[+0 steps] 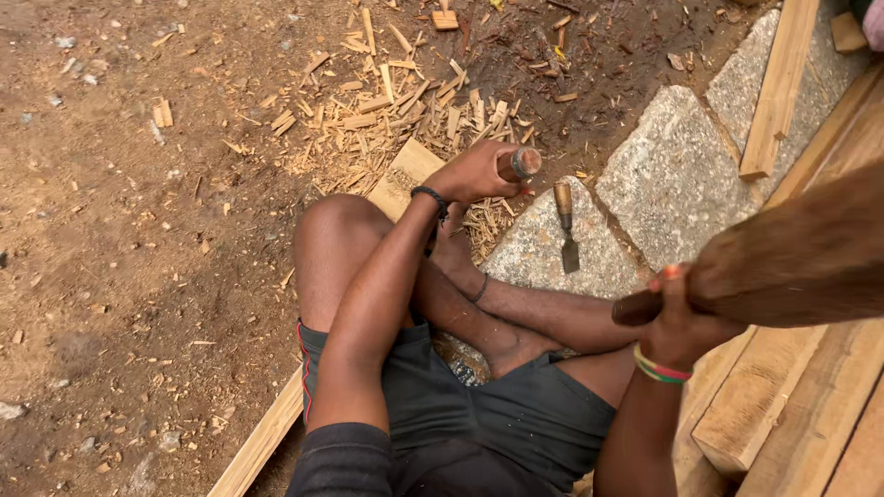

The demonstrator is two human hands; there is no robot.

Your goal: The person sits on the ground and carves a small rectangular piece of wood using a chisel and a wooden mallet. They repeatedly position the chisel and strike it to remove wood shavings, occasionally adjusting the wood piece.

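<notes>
My left hand [476, 173] is closed around the wooden handle of a chisel [520, 164], held out over a pile of wood chips [396, 110]. A black band circles that wrist. My right hand [680, 322] grips the handle of a large wooden mallet [792, 262], raised close to the camera at the right. Coloured bangles sit on that wrist. I sit on a plank [276, 423] with my bare legs folded. A second chisel [565, 225] lies on a grey stone slab [534, 253] just beyond my knee.
Brown dirt ground [120, 258] spreads to the left, littered with chips. More grey stone slabs [672, 175] lie at the right, with a wooden strip [778, 87] across them. Timber beams [810, 405] run along the right edge.
</notes>
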